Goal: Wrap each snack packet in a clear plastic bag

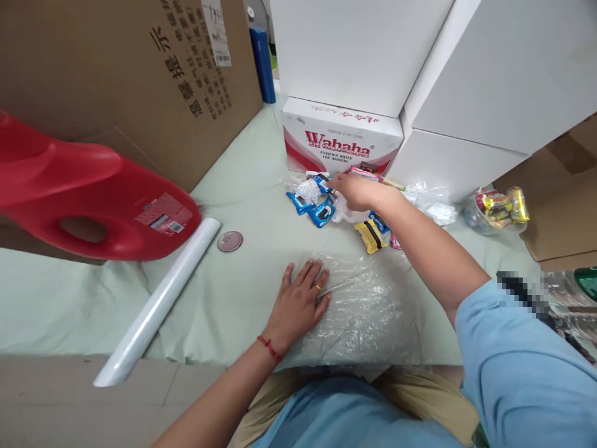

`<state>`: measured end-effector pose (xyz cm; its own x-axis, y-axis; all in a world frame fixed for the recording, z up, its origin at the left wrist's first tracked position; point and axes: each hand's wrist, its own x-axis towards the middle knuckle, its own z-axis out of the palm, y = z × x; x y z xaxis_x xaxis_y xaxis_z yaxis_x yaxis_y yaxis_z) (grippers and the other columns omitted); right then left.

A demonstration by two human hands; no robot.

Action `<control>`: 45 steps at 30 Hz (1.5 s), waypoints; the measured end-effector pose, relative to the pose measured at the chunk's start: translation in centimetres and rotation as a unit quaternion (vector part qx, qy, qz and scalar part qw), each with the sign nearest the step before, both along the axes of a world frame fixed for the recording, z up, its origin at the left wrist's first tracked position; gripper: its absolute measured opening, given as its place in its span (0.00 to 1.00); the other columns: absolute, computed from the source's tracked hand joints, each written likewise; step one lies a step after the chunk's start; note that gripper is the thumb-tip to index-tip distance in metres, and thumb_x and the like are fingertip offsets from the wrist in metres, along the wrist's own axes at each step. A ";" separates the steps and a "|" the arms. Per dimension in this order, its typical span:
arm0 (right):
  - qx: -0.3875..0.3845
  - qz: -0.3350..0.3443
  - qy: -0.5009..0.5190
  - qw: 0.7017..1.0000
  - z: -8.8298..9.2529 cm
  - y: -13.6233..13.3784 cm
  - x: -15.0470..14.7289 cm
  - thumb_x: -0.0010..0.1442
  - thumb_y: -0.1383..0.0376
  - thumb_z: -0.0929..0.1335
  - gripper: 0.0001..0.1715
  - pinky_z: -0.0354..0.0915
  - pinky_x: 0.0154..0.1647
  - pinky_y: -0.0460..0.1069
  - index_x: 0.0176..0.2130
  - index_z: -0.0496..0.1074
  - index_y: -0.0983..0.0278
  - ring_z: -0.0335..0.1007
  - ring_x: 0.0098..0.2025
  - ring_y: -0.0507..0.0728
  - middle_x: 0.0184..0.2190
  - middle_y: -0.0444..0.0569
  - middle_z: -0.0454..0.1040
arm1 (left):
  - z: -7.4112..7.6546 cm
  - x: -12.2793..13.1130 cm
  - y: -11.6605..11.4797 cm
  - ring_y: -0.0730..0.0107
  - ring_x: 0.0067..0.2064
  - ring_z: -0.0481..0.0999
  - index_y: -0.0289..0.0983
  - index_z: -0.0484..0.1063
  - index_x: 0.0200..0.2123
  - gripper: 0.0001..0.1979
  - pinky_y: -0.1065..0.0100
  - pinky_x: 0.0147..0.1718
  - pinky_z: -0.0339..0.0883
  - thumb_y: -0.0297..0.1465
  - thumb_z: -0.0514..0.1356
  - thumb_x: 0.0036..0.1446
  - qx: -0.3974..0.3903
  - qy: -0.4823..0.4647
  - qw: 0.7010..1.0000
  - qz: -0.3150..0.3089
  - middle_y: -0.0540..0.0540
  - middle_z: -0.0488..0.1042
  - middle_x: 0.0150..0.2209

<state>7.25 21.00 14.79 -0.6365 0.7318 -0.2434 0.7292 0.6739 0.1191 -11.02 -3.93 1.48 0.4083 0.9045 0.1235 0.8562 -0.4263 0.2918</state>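
Observation:
My left hand lies flat with fingers spread on the left edge of a clear plastic bag spread on the pale green cloth. My right hand reaches forward into a heap of small snack packets, blue ones to its left and a yellow one near my forearm. Its fingers curl over the packets; whether they grip one is hidden. A crumpled clear wrapper lies among the blue packets.
A red jug lies on its side at left beside a white roll and a small round disc. A Wahaha carton, white boxes, brown cardboard boxes and a clear tub of sweets ring the surface.

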 end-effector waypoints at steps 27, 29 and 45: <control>0.248 -0.437 0.251 0.827 -4.0 -8.9 24.1 0.63 0.59 0.65 0.29 0.65 0.61 0.62 0.60 0.71 0.65 0.70 0.57 0.69 0.56 0.62 0.75 | -0.7 -0.3 0.1 0.49 0.74 0.61 0.42 0.68 0.67 0.24 0.36 0.73 0.43 0.39 0.53 0.72 0.015 -0.010 1.000 -0.008 0.41 0.63 0.73; 0.288 -0.494 0.225 0.789 -5.1 -9.4 28.0 0.63 0.60 0.64 0.31 0.63 0.63 0.63 0.62 0.70 0.69 0.68 0.60 0.71 0.57 0.67 0.73 | -0.8 -0.3 0.2 0.49 0.74 0.61 0.41 0.68 0.67 0.24 0.36 0.72 0.44 0.38 0.53 0.72 0.021 0.006 1.000 -0.013 0.40 0.62 0.73; 0.181 -0.430 0.119 0.877 -2.5 -8.1 21.4 0.70 0.58 0.63 0.23 0.66 0.58 0.63 0.57 0.75 0.66 0.67 0.61 0.74 0.59 0.65 0.72 | -1.2 -0.4 0.5 0.47 0.72 0.64 0.41 0.65 0.69 0.27 0.37 0.71 0.48 0.41 0.52 0.72 0.050 0.048 0.997 -0.023 0.38 0.64 0.72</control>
